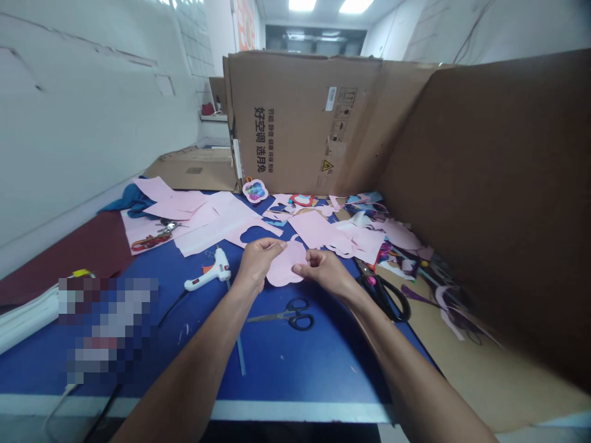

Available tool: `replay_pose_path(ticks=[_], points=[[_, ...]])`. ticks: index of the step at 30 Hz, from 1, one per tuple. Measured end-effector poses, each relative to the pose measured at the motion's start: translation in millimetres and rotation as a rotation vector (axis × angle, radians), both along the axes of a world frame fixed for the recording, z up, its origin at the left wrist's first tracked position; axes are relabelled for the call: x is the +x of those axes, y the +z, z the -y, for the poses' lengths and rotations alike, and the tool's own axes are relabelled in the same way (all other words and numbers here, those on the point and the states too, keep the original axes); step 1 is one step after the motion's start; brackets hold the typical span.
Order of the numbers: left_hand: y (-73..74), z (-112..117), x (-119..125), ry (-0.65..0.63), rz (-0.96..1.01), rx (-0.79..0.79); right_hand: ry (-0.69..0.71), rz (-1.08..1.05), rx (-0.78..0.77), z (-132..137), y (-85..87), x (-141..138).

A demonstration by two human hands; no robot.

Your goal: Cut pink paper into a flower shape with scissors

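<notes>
Between my two hands is a pink flower-shaped paper cutout (284,271), raised a little above the blue table. My left hand (259,261) pinches its upper left edge between thumb and fingers. At the right edge, my right hand (323,269) grips it with thumb and bent fingers. Small black-handled scissors (295,315) lie just below the cutout, blades pointing left. A white glue gun (212,271) stands left of my left hand. Larger black scissors (388,295) rest beside my right forearm, partly hidden by it.
Pink paper sheets and scraps (314,229) spread across the back of the blue table (314,369). A flower-shaped piece with a colourful centre (255,191) leans on a cardboard box (295,123). A brown cardboard panel (498,184) walls the right side. Keys (168,227) lie at left.
</notes>
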State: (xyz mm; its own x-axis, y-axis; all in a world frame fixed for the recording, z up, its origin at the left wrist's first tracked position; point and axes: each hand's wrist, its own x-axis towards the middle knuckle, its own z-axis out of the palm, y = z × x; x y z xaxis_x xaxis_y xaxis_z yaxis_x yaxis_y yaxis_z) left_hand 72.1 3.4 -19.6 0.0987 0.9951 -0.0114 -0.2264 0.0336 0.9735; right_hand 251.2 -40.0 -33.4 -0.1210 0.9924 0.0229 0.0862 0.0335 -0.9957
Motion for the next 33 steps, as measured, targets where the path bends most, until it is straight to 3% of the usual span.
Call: replay_pose_path(ticks=[9,14,17,21,33], points=[[9.2,-5,-6,0.063,0.12,-0.113,-0.044,0.008,0.015,-4,-3.2,4],[4.3,-2,-4,-0.184,0.08,-0.126,-0.115,-0.033,0.029,-3,2.7,7],[2.3,0,-4,-0.244,-0.009,-0.141,-0.145,-0.05,0.046,-5,3.0,9],[2.0,0,-5,-0.21,-0.089,-0.17,-0.186,-0.106,0.054,-6,2.0,11],[-0.6,-2,-2,-0.1,-0.072,-0.161,-0.212,-0.12,0.062,-6,3.8,9]])
